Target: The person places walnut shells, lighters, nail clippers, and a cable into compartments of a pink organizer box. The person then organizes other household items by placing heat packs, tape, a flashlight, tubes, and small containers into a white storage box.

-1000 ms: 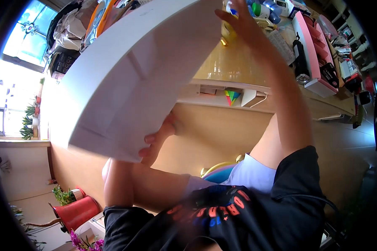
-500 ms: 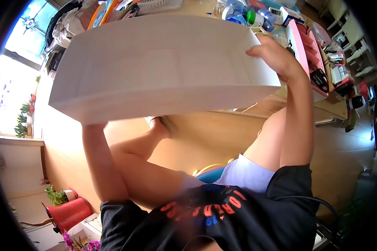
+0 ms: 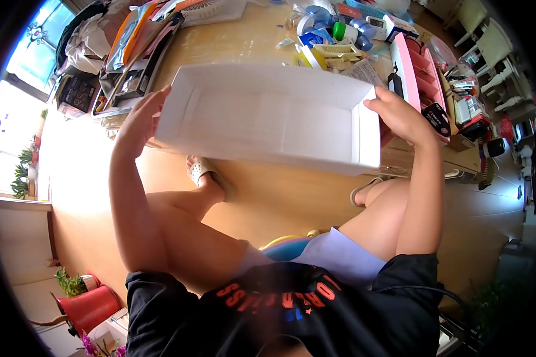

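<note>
A long white open box (image 3: 262, 116) is held up in front of me at the table's near edge, its hollow inside facing me. Nothing shows inside it. My left hand (image 3: 142, 119) grips its left end, fingers partly hidden behind the wall. At the right end my right hand (image 3: 399, 116) is closed on the box, thumb over the rim and the other fingers out of sight behind it.
On the table (image 3: 220, 44) lie stacked folders (image 3: 131, 44) at left, and bottles with a green cap (image 3: 339, 31) at the back right. A pink divided organizer (image 3: 420, 71) stands at the right edge. Below are my legs and a slipper (image 3: 198, 169).
The box has moved down and away from me and looks smaller, uncovering the tabletop behind it. My left hand, earlier mostly hidden beneath the box, now shows at its left end.
</note>
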The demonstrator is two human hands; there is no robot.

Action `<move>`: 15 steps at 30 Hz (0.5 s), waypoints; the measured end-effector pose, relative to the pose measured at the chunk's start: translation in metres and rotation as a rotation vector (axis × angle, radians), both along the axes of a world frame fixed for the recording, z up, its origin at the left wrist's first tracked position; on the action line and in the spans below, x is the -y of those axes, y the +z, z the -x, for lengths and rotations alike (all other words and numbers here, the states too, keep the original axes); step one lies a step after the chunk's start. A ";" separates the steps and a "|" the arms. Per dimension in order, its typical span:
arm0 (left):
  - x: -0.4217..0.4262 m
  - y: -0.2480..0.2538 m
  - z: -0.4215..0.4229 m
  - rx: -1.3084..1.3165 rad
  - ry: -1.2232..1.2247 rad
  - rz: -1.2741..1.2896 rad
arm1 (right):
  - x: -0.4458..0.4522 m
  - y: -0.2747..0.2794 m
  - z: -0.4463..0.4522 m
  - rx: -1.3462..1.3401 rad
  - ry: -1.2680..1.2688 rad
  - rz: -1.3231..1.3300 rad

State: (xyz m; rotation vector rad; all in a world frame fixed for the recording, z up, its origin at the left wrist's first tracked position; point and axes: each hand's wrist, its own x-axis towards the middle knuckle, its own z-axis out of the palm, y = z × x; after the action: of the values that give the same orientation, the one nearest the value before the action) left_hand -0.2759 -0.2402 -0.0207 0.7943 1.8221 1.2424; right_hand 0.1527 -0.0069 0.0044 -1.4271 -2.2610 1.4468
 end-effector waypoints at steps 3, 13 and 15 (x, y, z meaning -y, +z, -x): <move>-0.011 0.022 -0.022 -0.297 -0.037 0.311 | 0.003 0.029 0.003 0.079 0.014 0.203; -0.041 0.016 0.000 -0.764 -0.291 0.343 | -0.076 -0.020 -0.014 -0.260 -0.059 -0.210; -0.044 0.029 -0.013 -0.658 -0.337 0.355 | -0.075 -0.036 -0.002 -0.085 -0.066 -0.539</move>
State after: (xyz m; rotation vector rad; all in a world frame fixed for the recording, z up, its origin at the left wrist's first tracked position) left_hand -0.2627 -0.1965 0.0088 1.3346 2.2049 0.4351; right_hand 0.1552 0.0681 -0.0320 -1.2217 -2.2784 0.7679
